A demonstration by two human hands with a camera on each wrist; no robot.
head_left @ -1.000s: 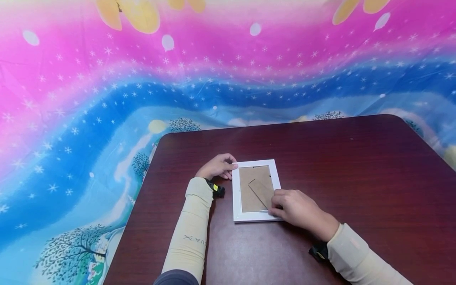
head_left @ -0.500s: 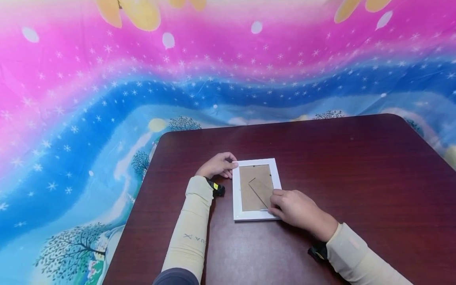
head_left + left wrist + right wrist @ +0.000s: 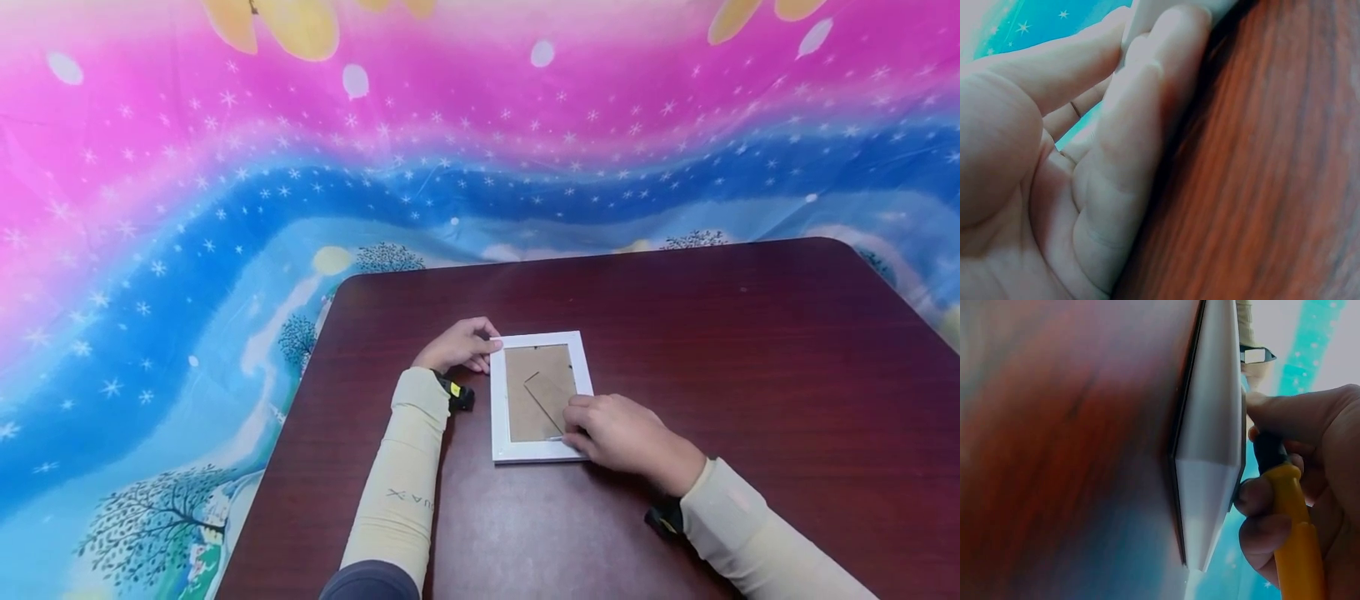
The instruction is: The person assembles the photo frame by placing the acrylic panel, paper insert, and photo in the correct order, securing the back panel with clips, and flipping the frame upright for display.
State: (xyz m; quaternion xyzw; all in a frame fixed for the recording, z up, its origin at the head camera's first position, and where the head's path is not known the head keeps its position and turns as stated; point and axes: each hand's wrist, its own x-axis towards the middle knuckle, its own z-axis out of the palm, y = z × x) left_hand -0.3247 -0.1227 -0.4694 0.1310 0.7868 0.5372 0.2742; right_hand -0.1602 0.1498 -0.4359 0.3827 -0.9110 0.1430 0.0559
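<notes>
A white picture frame (image 3: 501, 408) lies face down on the dark red table, its brown backing board (image 3: 525, 417) showing. On the board are an angled dark line and small dark tabs along the edges. My left hand (image 3: 459, 347) pinches the frame's upper left corner; in the left wrist view the white edge (image 3: 1141, 22) sits between thumb and fingers. My right hand (image 3: 618, 432) is at the lower right corner, gripping a screwdriver with a yellow and black handle (image 3: 1294, 512). Its thin silver tip (image 3: 553, 438) shows at the board's lower edge. The fingers hide part of that corner.
The dark red wooden table (image 3: 712, 350) extends around the frame, with rounded far corners. A pink and blue patterned cloth (image 3: 480, 125) hangs behind it and down the left side. A dark wrist strap (image 3: 457, 393) is on the left wrist.
My right hand has shifted slightly left over the frame's lower right corner, with the screwdriver. My left hand keeps its hold on the upper left corner.
</notes>
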